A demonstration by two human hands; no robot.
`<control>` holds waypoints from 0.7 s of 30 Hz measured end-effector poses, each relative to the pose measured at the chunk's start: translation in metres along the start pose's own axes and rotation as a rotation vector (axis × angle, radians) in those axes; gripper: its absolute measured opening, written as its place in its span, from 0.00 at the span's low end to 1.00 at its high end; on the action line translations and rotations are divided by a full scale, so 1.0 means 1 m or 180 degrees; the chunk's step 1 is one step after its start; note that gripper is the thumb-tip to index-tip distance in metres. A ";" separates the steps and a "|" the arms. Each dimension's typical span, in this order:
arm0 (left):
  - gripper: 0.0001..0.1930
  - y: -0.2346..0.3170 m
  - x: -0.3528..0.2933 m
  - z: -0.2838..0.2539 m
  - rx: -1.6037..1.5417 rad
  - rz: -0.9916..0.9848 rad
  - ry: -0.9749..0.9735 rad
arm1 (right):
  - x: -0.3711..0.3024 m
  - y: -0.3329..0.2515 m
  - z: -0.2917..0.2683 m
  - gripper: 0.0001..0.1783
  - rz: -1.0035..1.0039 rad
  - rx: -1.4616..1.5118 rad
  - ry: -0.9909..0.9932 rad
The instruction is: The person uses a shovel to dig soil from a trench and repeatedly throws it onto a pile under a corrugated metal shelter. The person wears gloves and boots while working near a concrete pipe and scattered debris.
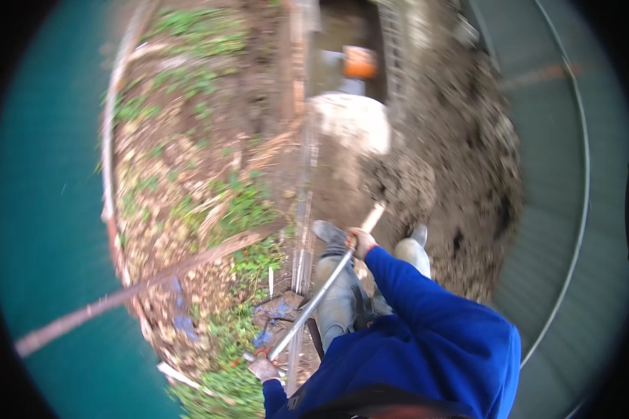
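Both my hands are closed on a long-handled shovel slanting from lower left up toward the middle. My left hand grips its upper end, where a short crosspiece shows. Further down the shaft, just above my boots, my right hand is wrapped round it. A clump of wet grey-brown soil covers the far end, so the blade is hidden and I cannot tell whether the soil is on it or under it. Past the soil lies a pale rounded patch or slab, blurred.
A trench ahead contains an orange pipe piece. Boards run along my left, beside grass and leaves. A wooden bar crosses the left side. Dug soil lies right, against a grey corrugated fence; a teal fence stands left.
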State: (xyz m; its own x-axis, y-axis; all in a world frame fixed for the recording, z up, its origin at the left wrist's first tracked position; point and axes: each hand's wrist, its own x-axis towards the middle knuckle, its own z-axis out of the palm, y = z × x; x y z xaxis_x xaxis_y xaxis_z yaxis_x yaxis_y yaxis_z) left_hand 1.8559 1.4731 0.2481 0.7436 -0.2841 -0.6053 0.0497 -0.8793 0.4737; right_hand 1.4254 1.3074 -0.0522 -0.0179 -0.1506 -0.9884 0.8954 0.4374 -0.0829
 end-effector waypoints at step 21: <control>0.20 0.049 -0.183 0.182 -0.1702 -0.1492 0.0719 | 0.054 -0.097 0.330 0.08 0.0213 -0.2855 -0.0547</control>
State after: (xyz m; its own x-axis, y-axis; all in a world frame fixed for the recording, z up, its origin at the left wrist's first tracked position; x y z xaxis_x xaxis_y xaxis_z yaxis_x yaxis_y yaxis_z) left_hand 1.6008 1.4127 0.2659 0.6808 0.2109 -0.7015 0.6699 -0.5666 0.4797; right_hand 1.4843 0.9643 -0.0559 0.1523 -0.1985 -0.9682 0.2097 0.9638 -0.1647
